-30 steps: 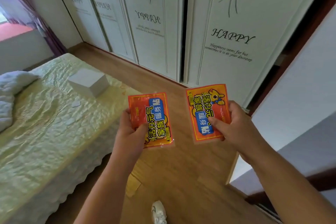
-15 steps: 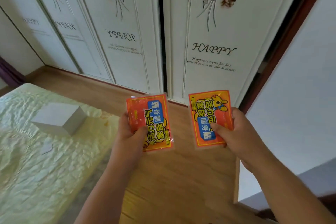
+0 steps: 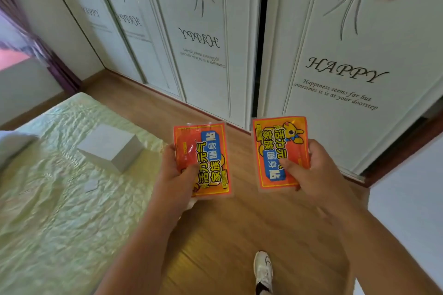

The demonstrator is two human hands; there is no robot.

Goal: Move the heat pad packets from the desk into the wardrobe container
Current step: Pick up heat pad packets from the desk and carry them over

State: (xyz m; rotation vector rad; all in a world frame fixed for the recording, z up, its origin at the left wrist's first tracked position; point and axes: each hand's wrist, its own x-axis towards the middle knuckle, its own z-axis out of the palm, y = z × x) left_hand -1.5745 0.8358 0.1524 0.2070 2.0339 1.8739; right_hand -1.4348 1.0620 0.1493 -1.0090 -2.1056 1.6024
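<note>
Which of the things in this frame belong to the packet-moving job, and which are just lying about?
Part of the job:
left hand gripping one heat pad packet
right hand gripping a second packet
wardrobe doors, a dark gap between them

Lying about:
white box on the bed
white shoe

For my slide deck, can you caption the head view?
Left hand and right hand each hold a heat pad packet before closed wardrobe doors.
</note>
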